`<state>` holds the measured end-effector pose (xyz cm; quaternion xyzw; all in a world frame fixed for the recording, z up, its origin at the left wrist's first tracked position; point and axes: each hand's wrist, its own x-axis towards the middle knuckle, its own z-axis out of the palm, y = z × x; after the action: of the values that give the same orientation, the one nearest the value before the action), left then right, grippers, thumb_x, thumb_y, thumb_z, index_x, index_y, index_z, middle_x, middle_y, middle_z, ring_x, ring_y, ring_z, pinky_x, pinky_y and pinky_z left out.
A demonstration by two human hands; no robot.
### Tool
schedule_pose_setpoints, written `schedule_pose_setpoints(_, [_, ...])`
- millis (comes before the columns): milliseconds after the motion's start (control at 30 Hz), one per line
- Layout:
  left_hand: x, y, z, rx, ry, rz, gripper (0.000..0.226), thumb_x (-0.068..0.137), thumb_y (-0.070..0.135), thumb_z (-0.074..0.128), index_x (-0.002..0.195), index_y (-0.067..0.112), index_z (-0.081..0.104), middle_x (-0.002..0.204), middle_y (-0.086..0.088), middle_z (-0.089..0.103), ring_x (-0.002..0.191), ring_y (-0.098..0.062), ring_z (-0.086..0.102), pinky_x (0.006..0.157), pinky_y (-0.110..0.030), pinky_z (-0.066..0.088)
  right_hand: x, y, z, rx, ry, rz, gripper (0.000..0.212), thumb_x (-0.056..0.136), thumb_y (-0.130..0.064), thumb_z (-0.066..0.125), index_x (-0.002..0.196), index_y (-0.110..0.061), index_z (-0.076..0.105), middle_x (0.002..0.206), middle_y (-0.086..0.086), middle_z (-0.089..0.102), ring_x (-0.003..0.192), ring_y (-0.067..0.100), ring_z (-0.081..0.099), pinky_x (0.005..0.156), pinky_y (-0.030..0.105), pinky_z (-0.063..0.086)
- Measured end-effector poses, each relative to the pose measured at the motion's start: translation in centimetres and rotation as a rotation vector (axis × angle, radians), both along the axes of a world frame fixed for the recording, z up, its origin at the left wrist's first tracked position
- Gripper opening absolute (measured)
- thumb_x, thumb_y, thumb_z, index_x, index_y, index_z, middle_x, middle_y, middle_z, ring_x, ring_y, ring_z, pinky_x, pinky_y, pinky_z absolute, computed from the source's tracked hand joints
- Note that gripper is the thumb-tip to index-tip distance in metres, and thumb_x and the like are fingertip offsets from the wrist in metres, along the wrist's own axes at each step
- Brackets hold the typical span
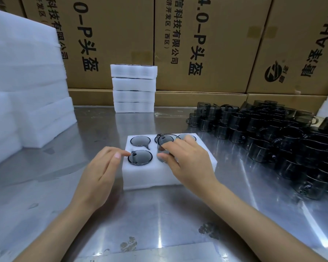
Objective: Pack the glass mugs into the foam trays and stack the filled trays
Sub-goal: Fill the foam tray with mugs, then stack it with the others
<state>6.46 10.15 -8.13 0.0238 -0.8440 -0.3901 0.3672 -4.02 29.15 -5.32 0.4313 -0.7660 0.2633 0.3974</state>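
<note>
- The smoked-glass mug (166,148) stands partly down in the front-middle pocket of the foam tray (150,178); its rim is well above the foam.
- The right hand (187,161) grasps this mug, thumb low on its wall and fingers curled over the far side.
- The left hand (102,167) is released, fingers straight, with 1 fingertip touching the rim of the seated mug (140,157) in the tray's front-left pocket.
- 3 more mugs fill the tray's back row; the front-right pocket is hidden under the right hand, so I cannot tell whether it is filled.
- I judge the glass stiff, slick, light and breakable; hold it by the wall or handle and lower it straight, since the handle needs its slot.
- The foam looks soft and should give a little at the pocket edges.
- Behind the tray, 4 filled trays (133,87) are stacked near the cardboard boxes (206,44).
- Right of the tray, the loose mugs (273,137) crowd the desk (159,224), leaving little room for an elbow.
- Left of the tray stand stacks of foam (23,82); bare desk lies in front of the tray.
</note>
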Motion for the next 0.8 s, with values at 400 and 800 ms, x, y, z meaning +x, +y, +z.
schedule_pose_setpoints(400, [0.2, 0.1, 0.2, -0.036, -0.016, 0.020, 0.040, 0.092, 0.051, 0.026, 0.096, 0.038, 0.063, 0.105, 0.016, 0.059, 0.102, -0.004, 0.056, 0.082, -0.013, 0.039, 0.3, 0.9, -0.3, 0.142, -0.156, 0.050, 0.022, 0.092, -0.028, 0.054, 0.087, -0.013, 0.069, 0.071, -0.001, 0.060, 0.069, 0.020, 0.038, 0.060, 0.036, 0.041])
schedule_pose_setpoints(800, [0.0, 4.2, 1.6, -0.661, -0.067, -0.035, 0.051, 0.094, 0.041, 0.032, 0.137, 0.021, 0.050, 0.145, 0.011, 0.042, 0.136, -0.007, 0.036, 0.112, -0.032, 0.019, -0.3, 2.7, 0.4, 0.282, -0.351, -0.009, 0.055, 0.094, -0.037, 0.023, 0.144, -0.023, 0.039, 0.148, -0.013, 0.039, 0.137, 0.009, 0.030, 0.110, 0.021, 0.017])
